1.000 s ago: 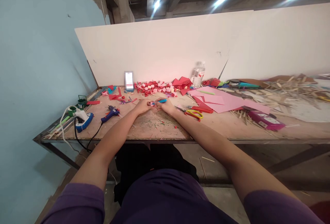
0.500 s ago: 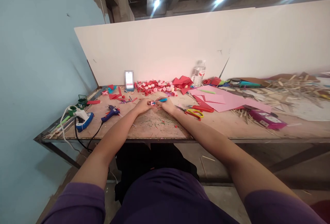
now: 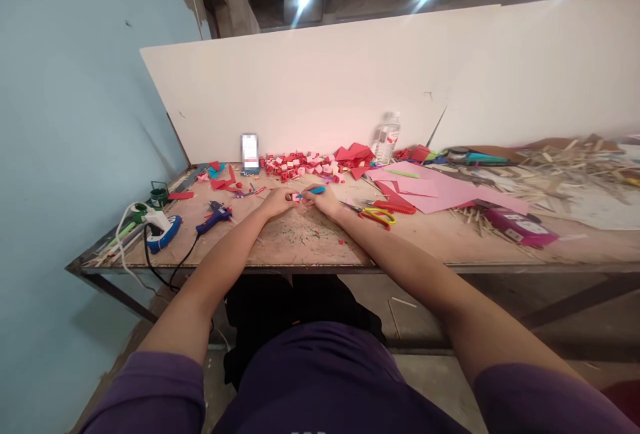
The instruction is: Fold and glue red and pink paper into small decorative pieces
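My left hand point(image 3: 277, 203) is closed on a small pink block point(image 3: 297, 197) above the middle of the table. My right hand point(image 3: 326, 203) grips a blue pen-like tool point(image 3: 317, 190), its tip pointing left at the block. The tip is too small to tell whether it is a pen or a blade. Behind both hands lies a long heap of red and pink little blocks point(image 3: 300, 166). Green and red scraps point(image 3: 313, 234) are scattered on the wood in front of them.
Yellow-and-red-handled scissors point(image 3: 380, 217) lie right of my right hand, near pink paper sheets point(image 3: 445, 191). A glue gun point(image 3: 214, 218) and a blue-and-white power strip point(image 3: 165, 234) are at left. Behind stand a phone point(image 3: 249, 152) and a bottle point(image 3: 387, 137); wood sticks point(image 3: 575, 164) pile up right.
The view has shifted slightly, so the table sits a little higher in the picture. Both hands keep nearly the same pose, still on the pink block and blue tool.
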Tool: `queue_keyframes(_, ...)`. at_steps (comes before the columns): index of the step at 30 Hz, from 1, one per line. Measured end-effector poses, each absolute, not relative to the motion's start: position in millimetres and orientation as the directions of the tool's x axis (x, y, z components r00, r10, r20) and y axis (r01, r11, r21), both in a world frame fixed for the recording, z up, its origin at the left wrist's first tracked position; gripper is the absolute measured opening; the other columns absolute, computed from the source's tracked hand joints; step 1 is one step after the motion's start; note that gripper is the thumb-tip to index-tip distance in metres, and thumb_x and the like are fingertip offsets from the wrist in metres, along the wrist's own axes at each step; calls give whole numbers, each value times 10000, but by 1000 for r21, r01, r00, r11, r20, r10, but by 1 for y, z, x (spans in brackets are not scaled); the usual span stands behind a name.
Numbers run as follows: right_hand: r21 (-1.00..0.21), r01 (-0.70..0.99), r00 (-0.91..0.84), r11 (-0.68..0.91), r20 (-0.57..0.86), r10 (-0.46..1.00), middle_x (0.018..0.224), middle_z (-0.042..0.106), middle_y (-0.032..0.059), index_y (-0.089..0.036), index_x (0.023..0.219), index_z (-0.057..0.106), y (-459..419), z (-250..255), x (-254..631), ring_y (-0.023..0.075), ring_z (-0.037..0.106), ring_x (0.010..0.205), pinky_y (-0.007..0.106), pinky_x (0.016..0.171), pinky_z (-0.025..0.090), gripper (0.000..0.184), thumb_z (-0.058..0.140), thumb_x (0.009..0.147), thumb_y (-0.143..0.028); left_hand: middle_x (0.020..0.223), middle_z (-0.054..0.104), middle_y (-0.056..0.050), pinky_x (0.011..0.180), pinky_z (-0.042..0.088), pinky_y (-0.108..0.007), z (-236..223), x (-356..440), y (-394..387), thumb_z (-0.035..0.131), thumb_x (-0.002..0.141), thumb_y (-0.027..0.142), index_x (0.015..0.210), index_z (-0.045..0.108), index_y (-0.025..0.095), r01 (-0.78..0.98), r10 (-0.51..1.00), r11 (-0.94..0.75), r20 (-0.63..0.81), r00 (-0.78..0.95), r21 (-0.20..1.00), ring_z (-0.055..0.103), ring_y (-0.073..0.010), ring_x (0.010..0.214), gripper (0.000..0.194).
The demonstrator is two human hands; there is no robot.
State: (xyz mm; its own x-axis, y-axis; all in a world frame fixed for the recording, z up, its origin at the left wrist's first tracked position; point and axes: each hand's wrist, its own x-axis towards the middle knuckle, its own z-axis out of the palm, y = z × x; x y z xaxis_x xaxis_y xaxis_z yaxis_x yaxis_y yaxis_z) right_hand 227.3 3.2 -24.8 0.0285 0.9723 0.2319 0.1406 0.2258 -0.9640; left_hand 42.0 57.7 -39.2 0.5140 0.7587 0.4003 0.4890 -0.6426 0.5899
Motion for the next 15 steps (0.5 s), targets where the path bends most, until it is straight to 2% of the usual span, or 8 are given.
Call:
queue_keyframes(9, -943, 191, -3, 274, 278, 960, 825, 763, 52, -156, 784, 745, 1, -23, 231, 147, 655, 676, 208, 564, 536, 144, 812, 738, -273, 809, 734, -28, 709, 452, -279, -40, 41, 57, 759, 757, 330, 972, 811, 169, 483, 752, -650, 407, 519, 586, 623, -197, 756, 274)
queue_keyframes(15, -942, 193, -3, 273, 278, 961, 756, 747, 49, -160, 803, 758, 6, -27, 233, 161, 667, 674, 216, 569, 533, 152, 801, 739, -291, 819, 742, -36, 717, 467, -276, -40, 40, 57, 756, 760, 362, 1006, 805, 164, 491, 756, -646, 402, 516, 585, 624, -201, 767, 319)
